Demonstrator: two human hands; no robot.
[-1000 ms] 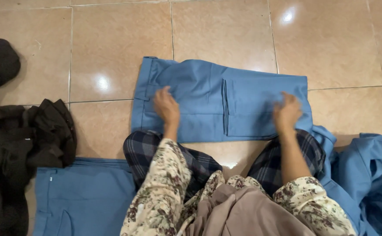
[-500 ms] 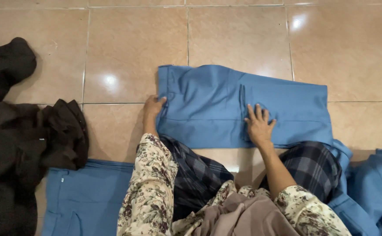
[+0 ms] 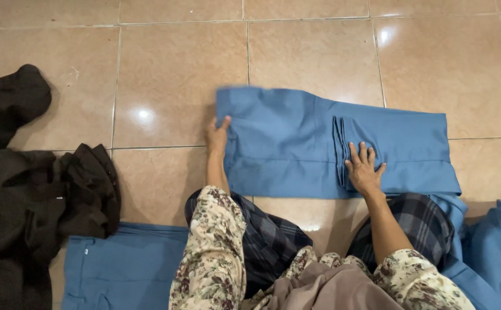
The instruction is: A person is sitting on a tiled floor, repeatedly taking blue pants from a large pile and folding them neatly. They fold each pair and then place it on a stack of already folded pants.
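While we look down past our floral sleeves (image 3: pixel 213 258), the folded blue trousers (image 3: pixel 296 143) lie flat on the tan tiled floor (image 3: pixel 176 69), straight ahead of our knees and running left to right. Our left hand (image 3: pixel 218 136) curls round the garment's left edge, fingers tucked under and thumb on top, gripping that end of the fabric; the blur along the top left corner suggests the cloth there is in motion. Our right hand (image 3: pixel 364 169) lies open and flat, fingers spread, pressing on the middle of the trousers just beside a vertical fold line. Held so, it seems to pin the layers in place and mark a crease while the other end is free to lift.

Room is uneven. Beyond the trousers' far edge the tiles run on bare, and bare tile also lies to the left of our gripping hand. Further left a heap of black clothing (image 3: pixel 26 189) sprawls, well apart from the trousers. Near our left knee another blue garment (image 3: pixel 118 270) lies flat, touching the black heap. On the right, more loose blue cloth (image 3: pixel 494 247) bunches near the trousers' right end, beside our plaid-clad legs (image 3: pixel 268 241), so that side is crowded.
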